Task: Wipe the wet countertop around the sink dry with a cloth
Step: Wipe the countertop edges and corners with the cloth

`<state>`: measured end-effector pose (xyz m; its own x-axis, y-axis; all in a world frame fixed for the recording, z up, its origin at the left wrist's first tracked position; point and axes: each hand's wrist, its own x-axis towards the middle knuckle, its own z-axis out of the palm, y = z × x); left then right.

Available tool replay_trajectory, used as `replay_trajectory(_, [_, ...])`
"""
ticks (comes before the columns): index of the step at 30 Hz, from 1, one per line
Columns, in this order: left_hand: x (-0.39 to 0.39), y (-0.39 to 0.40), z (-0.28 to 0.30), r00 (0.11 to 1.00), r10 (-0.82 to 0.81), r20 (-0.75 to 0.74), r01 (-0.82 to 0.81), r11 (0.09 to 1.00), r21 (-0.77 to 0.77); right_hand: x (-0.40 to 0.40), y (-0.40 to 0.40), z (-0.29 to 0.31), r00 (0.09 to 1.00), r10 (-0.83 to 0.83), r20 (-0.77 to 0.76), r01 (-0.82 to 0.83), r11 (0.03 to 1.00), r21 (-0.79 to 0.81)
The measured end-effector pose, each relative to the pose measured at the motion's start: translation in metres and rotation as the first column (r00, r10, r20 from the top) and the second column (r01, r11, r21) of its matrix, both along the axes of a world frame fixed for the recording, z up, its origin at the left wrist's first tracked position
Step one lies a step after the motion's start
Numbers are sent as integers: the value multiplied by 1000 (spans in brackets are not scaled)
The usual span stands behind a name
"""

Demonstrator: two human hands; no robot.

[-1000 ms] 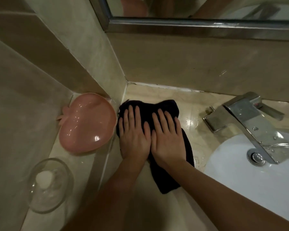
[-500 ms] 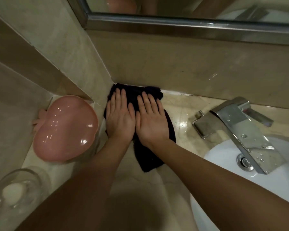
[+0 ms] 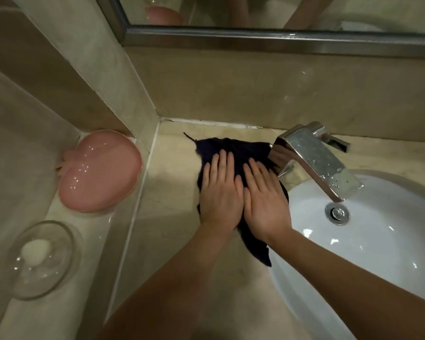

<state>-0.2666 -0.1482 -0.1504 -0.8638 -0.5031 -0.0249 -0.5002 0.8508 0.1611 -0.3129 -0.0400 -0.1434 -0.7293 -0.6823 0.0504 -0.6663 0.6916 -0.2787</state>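
Note:
A dark navy cloth [image 3: 241, 150] lies flat on the beige stone countertop [image 3: 172, 192], just left of the faucet base. My left hand [image 3: 220, 192] and my right hand [image 3: 264, 200] rest side by side on it, palms down and fingers straight, pressing it onto the counter. The cloth's far edge reaches the faucet [image 3: 312, 158], and a tail hangs back toward me along the rim of the white sink [image 3: 390, 241].
A pink apple-shaped dish [image 3: 98, 173] and a clear glass dish with a white soap [image 3: 38, 256] sit on a raised ledge at left. Walls close the corner behind; a mirror frame [image 3: 255, 38] runs above. Water drops cling to the chrome faucet.
Both hands slid the cloth from the back left corner rightward, away from the wall, until it meets the faucet base. The camera view shifted too.

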Motion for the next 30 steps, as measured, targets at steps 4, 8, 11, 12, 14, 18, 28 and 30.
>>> replay_trajectory(4, [38,27,1,998,-68,-7,68,998,11,46,29,-1,996,-87,30,90,992,-83])
replay_trajectory(8, [99,55,3,997,-80,9,80,996,33,105,58,-5,992,-68,106,72,997,-36])
replay_trajectory(11, [151,75,2,998,-56,25,53,995,83,145,78,-6,997,29,70,-36,993,112])
replay_trajectory(12, [168,80,0,999,-44,20,41,993,110,158,83,-6,996,73,58,-80,987,137])
replay_trajectory(14, [201,83,0,1000,-16,13,14,990,139,184,87,-6,985,159,71,-168,972,161])
replay_trajectory(18, [258,69,10,995,54,82,-66,987,146,213,78,1,947,317,53,-321,935,151])
replay_trajectory(28, [330,18,7,979,201,28,-203,969,139,255,6,2,889,426,169,-440,896,55])
replay_trajectory(30, [330,18,3,981,191,48,-195,974,115,255,9,3,893,415,174,-429,902,48])
